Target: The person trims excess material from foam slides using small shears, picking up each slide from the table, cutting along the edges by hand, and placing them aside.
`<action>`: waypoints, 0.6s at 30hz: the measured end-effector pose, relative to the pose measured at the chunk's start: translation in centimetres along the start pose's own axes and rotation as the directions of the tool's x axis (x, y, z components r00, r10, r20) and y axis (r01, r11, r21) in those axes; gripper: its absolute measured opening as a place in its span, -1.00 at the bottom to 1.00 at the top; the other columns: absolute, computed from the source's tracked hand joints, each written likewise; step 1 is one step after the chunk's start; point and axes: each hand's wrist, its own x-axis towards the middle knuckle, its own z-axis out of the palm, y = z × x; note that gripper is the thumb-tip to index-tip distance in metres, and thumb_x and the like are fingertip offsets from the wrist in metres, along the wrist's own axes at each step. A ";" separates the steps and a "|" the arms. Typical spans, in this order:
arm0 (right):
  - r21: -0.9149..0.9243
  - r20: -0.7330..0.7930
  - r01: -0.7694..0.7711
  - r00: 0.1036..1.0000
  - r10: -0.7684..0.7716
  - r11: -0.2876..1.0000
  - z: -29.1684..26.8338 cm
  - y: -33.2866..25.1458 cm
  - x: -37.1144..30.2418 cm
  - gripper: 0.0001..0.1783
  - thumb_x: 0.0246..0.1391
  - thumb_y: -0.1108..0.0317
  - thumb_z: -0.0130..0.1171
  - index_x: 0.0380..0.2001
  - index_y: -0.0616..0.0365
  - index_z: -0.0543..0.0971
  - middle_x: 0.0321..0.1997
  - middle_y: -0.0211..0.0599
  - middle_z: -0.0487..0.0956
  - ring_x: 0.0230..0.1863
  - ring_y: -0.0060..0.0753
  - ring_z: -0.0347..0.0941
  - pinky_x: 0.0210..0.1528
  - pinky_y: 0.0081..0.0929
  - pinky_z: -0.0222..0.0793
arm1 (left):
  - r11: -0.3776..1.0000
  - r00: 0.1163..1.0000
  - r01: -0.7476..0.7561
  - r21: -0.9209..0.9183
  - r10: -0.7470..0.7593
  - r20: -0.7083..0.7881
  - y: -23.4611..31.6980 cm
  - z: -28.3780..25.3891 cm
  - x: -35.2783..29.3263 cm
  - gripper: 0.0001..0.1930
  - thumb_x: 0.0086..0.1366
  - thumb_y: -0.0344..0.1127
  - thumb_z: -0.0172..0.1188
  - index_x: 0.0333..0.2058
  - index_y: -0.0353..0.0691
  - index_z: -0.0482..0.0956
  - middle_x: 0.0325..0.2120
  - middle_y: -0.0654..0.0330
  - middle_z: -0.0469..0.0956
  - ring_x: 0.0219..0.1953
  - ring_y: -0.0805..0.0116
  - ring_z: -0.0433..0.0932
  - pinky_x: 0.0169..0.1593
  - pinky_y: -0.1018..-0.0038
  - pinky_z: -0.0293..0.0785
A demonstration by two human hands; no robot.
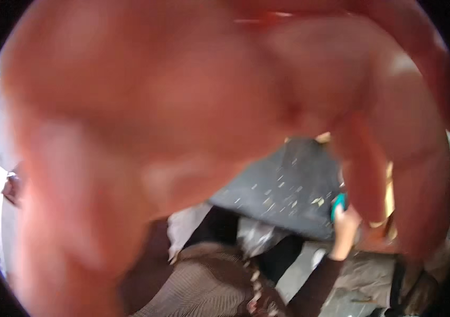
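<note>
Teal object (338, 203) sits low right in the head view, gripped in my right hand (345, 228), dark sleeve behind it, just over the speckled dark grey surface (283, 190). My left hand (183, 105) is pressed close against the camera, a blurred mass filling most of the picture; can't tell if it's open or closed. Risk, as I judge it: with the view blocked, I could fumble or drop the teal thing.
</note>
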 end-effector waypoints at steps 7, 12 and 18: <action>0.116 0.192 -0.165 0.971 0.141 0.979 1.6 -0.7 1.2 -0.50 -0.07 0.53 0.21 0.03 0.12 0.49 -0.29 -0.04 0.53 -0.33 -0.05 0.50 -0.27 -0.29 0.40 | 0.989 0.983 -0.124 0.080 0.133 -0.126 -5.2 6.4 8.2 -0.28 0.12 -0.33 0.27 0.26 -0.24 0.21 -0.07 0.02 0.51 -0.12 0.24 0.56 0.02 0.41 0.49; 0.112 0.169 -0.092 0.983 0.072 0.990 2.0 -1.1 2.9 -0.50 -0.06 0.52 0.22 0.03 0.12 0.48 -0.29 -0.03 0.52 -0.32 -0.05 0.48 -0.27 -0.29 0.39 | 0.995 0.974 -0.096 0.037 0.102 -0.201 -4.6 5.2 5.9 -0.32 0.14 -0.37 0.25 0.25 -0.24 0.23 -0.08 0.02 0.52 -0.13 0.24 0.56 0.01 0.41 0.49; 0.120 0.175 -0.086 0.982 0.064 0.989 3.3 0.7 2.7 -0.49 -0.05 0.51 0.23 0.05 0.11 0.48 -0.26 -0.06 0.53 -0.29 -0.07 0.49 -0.24 -0.32 0.39 | 0.990 0.957 -0.129 -0.054 0.110 -0.268 -6.6 6.7 5.0 -0.36 0.16 -0.42 0.21 0.23 -0.25 0.25 -0.08 0.02 0.52 -0.14 0.24 0.57 0.00 0.41 0.51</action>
